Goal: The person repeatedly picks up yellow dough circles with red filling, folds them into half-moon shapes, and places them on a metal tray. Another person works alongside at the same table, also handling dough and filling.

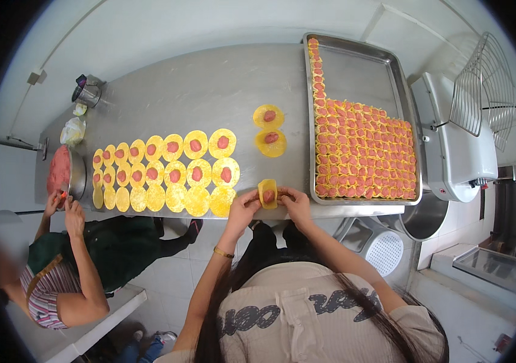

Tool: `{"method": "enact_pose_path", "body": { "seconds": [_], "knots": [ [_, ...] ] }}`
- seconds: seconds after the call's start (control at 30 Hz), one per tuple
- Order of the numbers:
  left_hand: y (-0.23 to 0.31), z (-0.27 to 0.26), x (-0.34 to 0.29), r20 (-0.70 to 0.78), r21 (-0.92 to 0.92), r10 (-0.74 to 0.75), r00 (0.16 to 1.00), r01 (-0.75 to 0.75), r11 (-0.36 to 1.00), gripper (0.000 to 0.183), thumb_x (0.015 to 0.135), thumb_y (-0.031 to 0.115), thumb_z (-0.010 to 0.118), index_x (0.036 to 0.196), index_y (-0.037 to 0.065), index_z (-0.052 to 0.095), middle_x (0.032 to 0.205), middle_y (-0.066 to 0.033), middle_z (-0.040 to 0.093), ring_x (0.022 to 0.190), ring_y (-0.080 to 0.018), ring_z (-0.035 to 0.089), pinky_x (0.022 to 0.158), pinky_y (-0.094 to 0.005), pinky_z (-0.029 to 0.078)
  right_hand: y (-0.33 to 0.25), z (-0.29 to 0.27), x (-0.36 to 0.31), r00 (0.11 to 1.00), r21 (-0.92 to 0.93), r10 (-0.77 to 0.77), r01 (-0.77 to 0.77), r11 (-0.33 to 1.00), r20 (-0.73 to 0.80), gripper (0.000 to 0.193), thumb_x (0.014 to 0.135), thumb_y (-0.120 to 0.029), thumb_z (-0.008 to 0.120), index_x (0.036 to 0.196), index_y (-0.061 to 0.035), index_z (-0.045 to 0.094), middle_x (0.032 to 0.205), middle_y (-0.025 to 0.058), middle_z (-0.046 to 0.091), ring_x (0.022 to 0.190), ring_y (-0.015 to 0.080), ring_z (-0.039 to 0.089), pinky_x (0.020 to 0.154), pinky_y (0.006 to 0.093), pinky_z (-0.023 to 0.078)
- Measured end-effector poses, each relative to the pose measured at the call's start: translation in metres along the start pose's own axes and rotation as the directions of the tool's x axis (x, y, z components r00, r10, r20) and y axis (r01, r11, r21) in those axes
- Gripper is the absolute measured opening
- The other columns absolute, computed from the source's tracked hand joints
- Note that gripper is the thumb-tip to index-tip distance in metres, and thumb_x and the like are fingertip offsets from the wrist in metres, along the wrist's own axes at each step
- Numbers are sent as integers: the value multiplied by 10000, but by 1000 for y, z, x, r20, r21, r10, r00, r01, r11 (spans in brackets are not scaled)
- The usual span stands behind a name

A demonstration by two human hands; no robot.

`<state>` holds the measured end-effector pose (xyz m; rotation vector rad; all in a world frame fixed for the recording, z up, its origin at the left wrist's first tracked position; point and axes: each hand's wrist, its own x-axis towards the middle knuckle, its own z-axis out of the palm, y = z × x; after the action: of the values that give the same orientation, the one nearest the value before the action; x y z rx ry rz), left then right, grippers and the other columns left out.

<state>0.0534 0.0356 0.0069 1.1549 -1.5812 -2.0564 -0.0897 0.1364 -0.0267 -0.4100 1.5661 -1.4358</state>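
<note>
Holds 1 yellow wrapper [267, 184] w/ 1 blob of pink filling [269, 196] at near edge of steel table [179, 69], btwn grid of rounds on left & tray on right; can't tell if lifted or resting. Points lengthwise front-to-back, i.e. long axis from body toward far side of table, w/ L & R sides bent up. Pinches L side w/ fingertips of L hand [244, 209], R side w/ fingertips of R hand [298, 209]. On L wrist, 1 bracelet [223, 252].

Straight beyond: 2 flat yellow rounds [275, 150], touching, 1 blob each.

To left: grid of rounds [176, 198], 3 rows x 8 = 24; far 2 rows w/ filling (16), nearest row bare (8).

To right: 1 rectangular metal tray [358, 72], long axis also roughly front-to-back, w/ tightly packed filled yellow cups [364, 151], too many to count; nearer part full, plus 1 single line along L wall to far corner.

Far left: 1 metal bowl [78, 173] of pink filling, 1 crumpled white bag [73, 130], 1 jug [91, 94]. Beside bowl, 1 co-worker [46, 284], both hands near rim, w/ something small, unclear.

Right of tray: 1 white machine [459, 157] w/ wire guard [482, 91]. Below, 1 perforated stool [384, 254].
</note>
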Motion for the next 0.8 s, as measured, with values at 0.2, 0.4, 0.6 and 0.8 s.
{"method": "enact_pose_path", "body": {
  "seconds": [0.2, 0.4, 0.6, 0.8],
  "knots": [
    [0, -2, 7, 21, -221, -83, 996, 85, 972, 267, 888, 53, 599, 1145, -16, 573, 1034, -63, 628, 942, -125, 610, 807, -248, 519, -10, 5, -2, 993, -41, -111, 112, 993, 33, 240, 848, -10, 613, 1082, 45, 612, 986, 96, 666, 907, 127, 623, 814, 253, 489],
    [-3, -10, 15, 10, -359, -146, 989, 140, 923, 156, 885, 116, 637, 1009, 35, 589, 967, -11, 602, 870, -91, 594, 765, -225, 525, -32, 14, -2, 997, 54, -68, 69, 996, -18, 192, 846, -29, 638, 1027, 30, 606, 968, 85, 662, 894, 121, 619, 800, 251, 488],
    [8, -2, 18, -12, -491, -72, 997, 56, 869, 151, 889, 130, 636, 984, 50, 551, 976, -7, 583, 882, -96, 588, 782, -250, 532, -49, 26, -11, 976, 156, -218, 214, 964, 9, 263, 840, -30, 652, 1079, 49, 575, 973, 101, 653, 904, 132, 616, 798, 256, 493],
    [35, 3, 2, -26, -493, 27, 999, -36, 869, 221, 880, 78, 626, 1073, 22, 533, 1079, -52, 565, 936, -137, 603, 811, -290, 537, -59, 10, -2, 971, -184, -235, 225, 957, -34, 187, 807, -4, 664, 988, 30, 633, 971, 90, 659, 896, 127, 620, 776, 247, 493]
  ]
}}
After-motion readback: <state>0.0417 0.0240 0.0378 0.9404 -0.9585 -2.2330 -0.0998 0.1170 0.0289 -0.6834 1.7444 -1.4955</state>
